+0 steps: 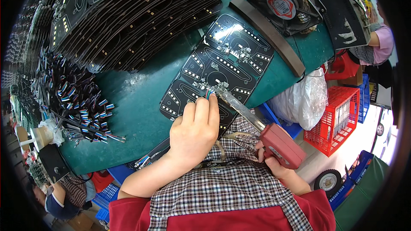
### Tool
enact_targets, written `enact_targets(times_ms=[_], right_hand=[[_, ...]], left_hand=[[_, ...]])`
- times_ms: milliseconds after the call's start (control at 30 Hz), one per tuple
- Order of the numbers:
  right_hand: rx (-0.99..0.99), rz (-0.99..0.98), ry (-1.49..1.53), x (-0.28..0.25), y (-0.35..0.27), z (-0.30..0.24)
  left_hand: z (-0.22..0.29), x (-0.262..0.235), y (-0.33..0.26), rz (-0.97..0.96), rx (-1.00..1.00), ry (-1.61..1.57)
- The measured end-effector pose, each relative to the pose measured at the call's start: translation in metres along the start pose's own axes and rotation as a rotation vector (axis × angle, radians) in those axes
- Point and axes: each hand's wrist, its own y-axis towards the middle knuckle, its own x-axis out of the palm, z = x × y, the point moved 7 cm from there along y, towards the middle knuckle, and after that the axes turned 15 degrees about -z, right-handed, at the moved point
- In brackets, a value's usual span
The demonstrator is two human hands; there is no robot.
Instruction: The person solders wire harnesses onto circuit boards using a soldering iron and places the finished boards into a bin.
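Observation:
My left hand [195, 124] is closed in a pinch on thin coloured wires [209, 93], their ends down at the middle of a black circuit board panel [231, 66]. Wrapped round the red handle of a soldering iron [284, 145] is my right hand [274, 164], partly hidden behind that handle. The iron's long metal shaft slants up and left, and its tip is beside the wires at a cluster of small silvery parts [220, 85]. Rows of pale LEDs line the panel, which lies tilted on the green table [137, 102].
A tall stack of black circuit boards [141, 21] stands at far left, with a heap of cut wires [81, 102] below it. Beyond the panel are a dark bar [267, 36] and a fan [284, 4]. A red crate [334, 122] is at right; other people sit nearby.

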Motion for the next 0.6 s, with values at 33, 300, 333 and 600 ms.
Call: enact_targets(times_ms=[33,300,333,600], right_hand=[[0.044,-0.036,-0.006,0.002,0.001,0.003],[0.046,-0.015,0.076,0.001,0.003,0.005],[0.014,-0.053,-0.062,0.001,0.006,0.000],[-0.145,0.018,-0.255,0.001,-0.006,-0.005]], left_hand=[[0.000,0.000,0.000,0.001,-0.001,0.000],[0.003,-0.001,0.002,-0.026,-0.016,0.046],[0.003,-0.002,0.002,-0.026,-0.018,0.047],[0.002,-0.003,0.004,-0.073,-0.042,0.037]])
